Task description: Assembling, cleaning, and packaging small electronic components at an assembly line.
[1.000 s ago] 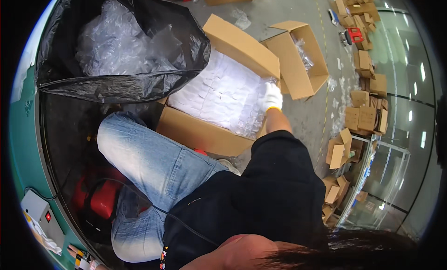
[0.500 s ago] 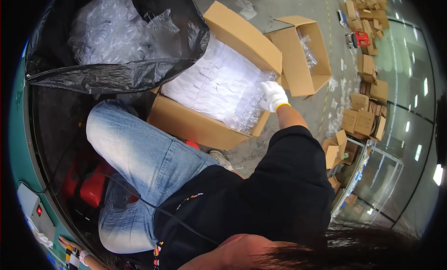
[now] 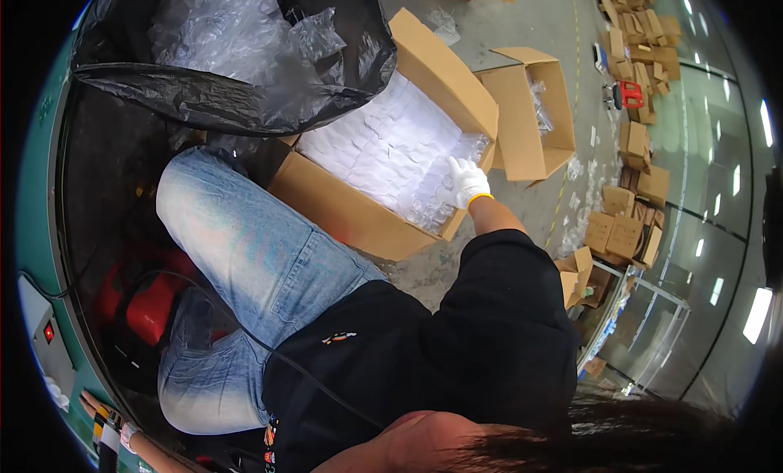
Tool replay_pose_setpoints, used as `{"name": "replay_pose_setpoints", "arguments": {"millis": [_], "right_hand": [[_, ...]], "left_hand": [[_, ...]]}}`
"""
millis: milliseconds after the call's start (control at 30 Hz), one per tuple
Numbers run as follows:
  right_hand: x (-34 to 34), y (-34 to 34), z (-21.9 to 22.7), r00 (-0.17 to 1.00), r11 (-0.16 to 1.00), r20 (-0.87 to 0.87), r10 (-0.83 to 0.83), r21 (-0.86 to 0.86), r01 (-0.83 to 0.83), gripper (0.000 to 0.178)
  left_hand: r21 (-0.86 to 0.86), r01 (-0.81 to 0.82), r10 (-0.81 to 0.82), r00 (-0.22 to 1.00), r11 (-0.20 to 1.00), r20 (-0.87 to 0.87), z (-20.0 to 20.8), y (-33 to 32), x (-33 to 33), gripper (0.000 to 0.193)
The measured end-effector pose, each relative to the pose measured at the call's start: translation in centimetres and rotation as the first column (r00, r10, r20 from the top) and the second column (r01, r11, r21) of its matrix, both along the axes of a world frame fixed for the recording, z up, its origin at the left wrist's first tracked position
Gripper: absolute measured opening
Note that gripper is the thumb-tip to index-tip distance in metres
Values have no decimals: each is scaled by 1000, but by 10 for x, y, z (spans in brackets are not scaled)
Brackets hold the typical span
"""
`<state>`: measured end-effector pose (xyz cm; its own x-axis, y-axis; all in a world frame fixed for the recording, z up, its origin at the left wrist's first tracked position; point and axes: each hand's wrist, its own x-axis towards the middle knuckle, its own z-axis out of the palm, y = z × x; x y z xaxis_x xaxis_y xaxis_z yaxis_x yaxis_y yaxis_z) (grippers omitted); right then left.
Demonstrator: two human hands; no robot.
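Far left: teal bench (image 3: 41, 187), grey-white switch box (image 3: 45, 330) on it with a lit red switch. Left hand (image 3: 94, 404) at lower left by the bench edge, fingers look stretched out; it's right beside a black, yellow and white banded item (image 3: 106, 431), can't tell if it grips that. Red thing (image 3: 151, 310) in the shade under the bench side, partly hidden behind the jeans (image 3: 261, 236). Above the knee, big black bag (image 3: 204, 98), mouth open, full of crumpled clear film (image 3: 228, 33); its rim overlaps the carton's upper-left end in this view. Dark cable (image 3: 269, 351) runs across the lap. Centre: carton (image 3: 351, 212), open, on the floor ahead of the knee, long flaps folded out. White sheets (image 3: 383, 139) fill most of it, creased, with clear bubble wrap (image 3: 428, 200) along the right end. Right hand (image 3: 467, 182), white glove with yellow cuff, is on that bubble wrap near the carton's right edge; fingers bent, can't tell if they pinch it. Just right, a smaller box (image 3: 510, 114), open, clear plastic inside. Then yellow floor line (image 3: 575, 65), piled brown boxes (image 3: 616, 232), metal frame (image 3: 661, 302), glass wall (image 3: 705, 228).
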<state>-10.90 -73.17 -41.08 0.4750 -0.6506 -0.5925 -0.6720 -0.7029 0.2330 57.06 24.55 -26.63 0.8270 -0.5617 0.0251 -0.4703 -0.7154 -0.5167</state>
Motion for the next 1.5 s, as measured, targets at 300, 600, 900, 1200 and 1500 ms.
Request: {"name": "replay_pose_setpoints", "arguments": {"millis": [300, 600, 900, 1200, 1500], "right_hand": [[4, 6, -6, 990, 996, -116, 85, 28, -82, 83], [-2, 19, -40, 992, 995, -116, -43, -97, 32, 94], [31, -8, -14, 991, 988, 65, -113, -99, 119, 87], [199, 9, 92, 789, 984, 612, -63, -94, 152, 68], [455, 68, 260, 105, 785, 873, 477, -369, -499, 82]], "left_hand": [[-147, -111, 99, 991, 983, -88, -16, 6, 1, 66], [-280, -209, 166, 972, 937, -168, -33, 2, 12, 65], [-456, -310, 252, 950, 834, -185, -16, 10, 38, 64], [-606, -318, 424, 905, 729, 35, -31, -116, -51, 59], [-557, -628, 699, 706, 544, -114, 42, -208, -102, 65]]}}
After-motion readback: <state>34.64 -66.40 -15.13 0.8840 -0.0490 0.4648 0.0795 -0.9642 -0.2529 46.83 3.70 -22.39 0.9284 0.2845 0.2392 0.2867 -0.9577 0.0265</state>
